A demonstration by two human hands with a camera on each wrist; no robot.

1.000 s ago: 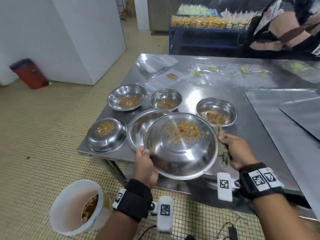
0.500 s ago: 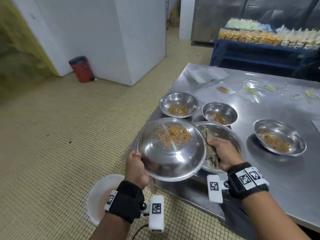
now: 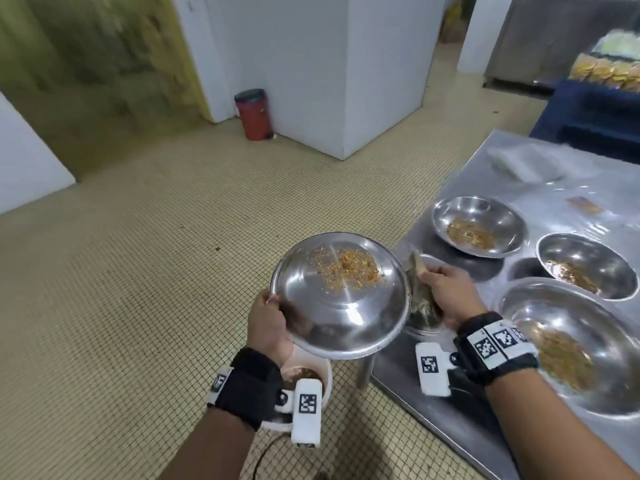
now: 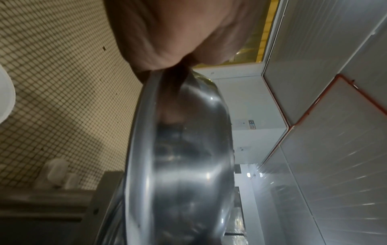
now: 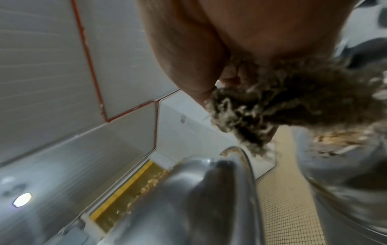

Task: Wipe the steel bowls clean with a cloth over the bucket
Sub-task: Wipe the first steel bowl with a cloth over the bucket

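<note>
My left hand (image 3: 268, 322) grips the near-left rim of a large steel bowl (image 3: 339, 296) with orange crumbs in it, held off the table's left edge. Under the bowl and my wrist stands the white bucket (image 3: 323, 375), mostly hidden. The left wrist view shows the bowl's rim (image 4: 142, 132) side on under my palm. My right hand (image 3: 446, 292) holds a dirty grey-brown cloth (image 3: 420, 292) just right of the bowl's rim, over another bowl at the table's corner. In the right wrist view the frayed cloth (image 5: 293, 102) hangs from my fingers.
Three more crumb-soiled steel bowls (image 3: 479, 225) (image 3: 585, 265) (image 3: 571, 344) sit on the steel table (image 3: 595, 192), with plastic packets behind them. A red bin (image 3: 252, 114) stands by a white pillar across the tiled floor (image 3: 138, 254).
Both hands have moved left: the bowl has gone from above the table to off its left edge, over the bucket. The cloth hand followed beside it.
</note>
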